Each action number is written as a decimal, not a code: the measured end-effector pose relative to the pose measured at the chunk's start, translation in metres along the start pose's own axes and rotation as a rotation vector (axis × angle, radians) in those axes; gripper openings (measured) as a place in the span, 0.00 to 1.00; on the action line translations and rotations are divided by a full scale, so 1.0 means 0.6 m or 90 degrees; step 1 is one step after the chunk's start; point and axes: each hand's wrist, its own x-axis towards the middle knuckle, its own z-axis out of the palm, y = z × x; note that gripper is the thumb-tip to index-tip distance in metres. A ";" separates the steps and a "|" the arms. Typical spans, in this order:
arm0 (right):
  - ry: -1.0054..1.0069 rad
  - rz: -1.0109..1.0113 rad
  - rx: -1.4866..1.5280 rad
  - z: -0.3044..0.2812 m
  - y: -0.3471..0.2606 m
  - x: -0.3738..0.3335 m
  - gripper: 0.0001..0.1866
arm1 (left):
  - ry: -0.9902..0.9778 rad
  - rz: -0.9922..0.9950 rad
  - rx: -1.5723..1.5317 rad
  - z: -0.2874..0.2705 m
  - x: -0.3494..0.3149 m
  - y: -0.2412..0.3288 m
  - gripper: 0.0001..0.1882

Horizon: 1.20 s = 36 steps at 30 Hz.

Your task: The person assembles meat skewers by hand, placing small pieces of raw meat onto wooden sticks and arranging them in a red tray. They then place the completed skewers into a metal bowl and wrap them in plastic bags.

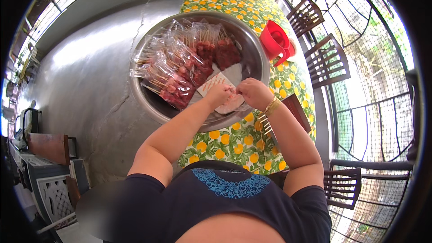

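Note:
A large metal basin (138, 89) holds several clear plastic bags of raw red meat on wooden skewers (180, 87). The bags fill its far and left parts. At its near right lies a white packet with red print (216, 81), beside crumpled clear plastic (230, 105). My left hand (219, 94) is closed over this packet and plastic, fingers pinched together. Close to its right, my right hand (255, 92) is also closed, fingertips curled toward the left ones. What the fingertips pinch is too small and too covered to make out. A bracelet circles my right wrist.
Under the basin is a table with a lemon-patterned cloth (220, 150). A red plastic pitcher (272, 40) stands right of the basin. Bare skewer ends (265, 123) and a brown board (296, 112) lie by my right forearm. Dark wooden chairs (326, 60) line the right side.

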 end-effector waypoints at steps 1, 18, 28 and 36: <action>-0.040 -0.004 0.036 0.009 -0.004 0.004 0.08 | 0.012 0.032 0.042 0.002 0.000 0.000 0.09; -0.714 -0.058 -0.204 0.133 0.051 0.079 0.17 | 0.123 0.238 0.131 0.002 -0.053 0.013 0.13; -0.088 0.064 -0.126 -0.131 -0.137 0.028 0.05 | 0.214 0.602 0.181 -0.006 -0.154 0.077 0.29; 0.576 0.341 0.312 -0.254 -0.176 -0.084 0.06 | -0.157 0.188 -0.249 -0.041 -0.210 0.153 0.21</action>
